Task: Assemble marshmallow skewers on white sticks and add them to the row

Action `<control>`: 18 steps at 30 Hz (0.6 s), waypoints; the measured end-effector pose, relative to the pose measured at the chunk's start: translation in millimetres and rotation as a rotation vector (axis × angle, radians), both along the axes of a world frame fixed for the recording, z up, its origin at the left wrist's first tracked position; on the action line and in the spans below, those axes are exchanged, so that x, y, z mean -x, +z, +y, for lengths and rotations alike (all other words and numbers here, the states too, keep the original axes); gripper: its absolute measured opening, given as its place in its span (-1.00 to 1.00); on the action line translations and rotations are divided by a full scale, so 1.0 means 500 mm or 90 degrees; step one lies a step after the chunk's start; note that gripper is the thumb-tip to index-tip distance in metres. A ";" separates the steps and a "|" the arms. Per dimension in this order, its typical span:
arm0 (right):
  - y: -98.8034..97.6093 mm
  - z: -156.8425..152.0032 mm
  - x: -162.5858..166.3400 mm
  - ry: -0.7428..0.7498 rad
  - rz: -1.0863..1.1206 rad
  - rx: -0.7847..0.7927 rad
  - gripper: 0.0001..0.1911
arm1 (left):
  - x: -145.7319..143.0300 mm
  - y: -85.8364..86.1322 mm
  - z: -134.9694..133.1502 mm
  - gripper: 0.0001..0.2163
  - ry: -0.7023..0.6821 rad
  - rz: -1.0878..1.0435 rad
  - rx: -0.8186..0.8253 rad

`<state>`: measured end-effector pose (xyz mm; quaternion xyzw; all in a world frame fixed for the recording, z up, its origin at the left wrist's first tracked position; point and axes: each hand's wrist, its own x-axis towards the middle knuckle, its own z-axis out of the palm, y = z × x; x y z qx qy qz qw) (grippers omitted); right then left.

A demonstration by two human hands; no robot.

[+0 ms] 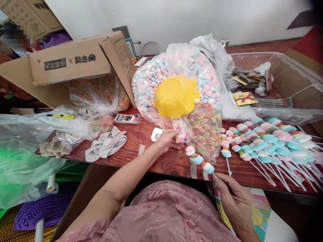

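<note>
The right hand [233,198] is pinching a seemingly filled candy skewer [199,159] at the table's [164,165] near edge, the left hand [166,139], its grip unclear, is touching a packet [181,138], while threaded skewers [275,137] are lying piled right.

Yellow pack [246,99], toward the back right corner of the table [135,137]: capitals read "TWIST T". Carton [75,71], table's back left: "×" between two character groups, apparently inverted, not made out. Farther carton [30,20], beyond that corner: dark marks, illegible. Slim packet [180,129] at left hand [166,141]: print too small.
</note>
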<state>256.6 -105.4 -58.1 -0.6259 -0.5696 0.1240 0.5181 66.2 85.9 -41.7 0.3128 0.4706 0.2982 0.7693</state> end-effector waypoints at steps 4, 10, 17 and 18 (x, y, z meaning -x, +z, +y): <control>0.011 0.000 -0.005 0.001 -0.018 -0.032 -0.93 | -0.025 -0.002 0.003 -0.75 -0.008 0.024 -0.005; 0.019 -0.003 -0.001 0.006 -0.051 -0.044 -0.93 | -0.009 0.018 -0.047 -0.85 0.087 -0.095 -0.021; 0.009 0.009 0.025 0.047 -0.065 -0.025 -0.92 | 0.020 0.010 -0.088 -0.82 0.315 -0.233 -0.004; 0.009 0.013 0.029 0.058 -0.072 -0.024 -0.92 | 0.021 0.006 -0.089 -0.83 0.339 -0.246 0.012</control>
